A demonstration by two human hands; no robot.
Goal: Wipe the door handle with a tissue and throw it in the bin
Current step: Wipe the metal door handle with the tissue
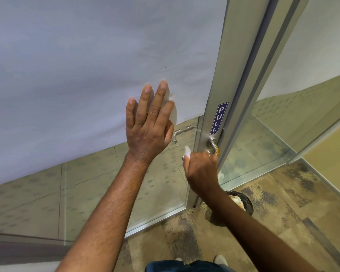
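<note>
A glass door with frosted film [86, 65] fills the view. Its metal lever handle [211, 143] juts from the aluminium stile under a blue PULL sticker [219, 118]. My right hand [201, 167] is closed around the lever's grip with a white tissue [187, 150] wrapped on it; a corner of tissue sticks out at the left. My left hand [148, 122] lies flat on the glass, fingers spread, left of the handle. A black bin [243, 203] with crumpled paper inside stands on the floor below the handle, partly hidden by my right forearm.
The aluminium door frame [249, 95] rises at the right, with a glass side panel [302, 95] beyond it. Through the glass, the outer handle [180, 133] shows. Mottled brown carpet [185, 242] covers the floor; my shoes [220, 260] show at the bottom edge.
</note>
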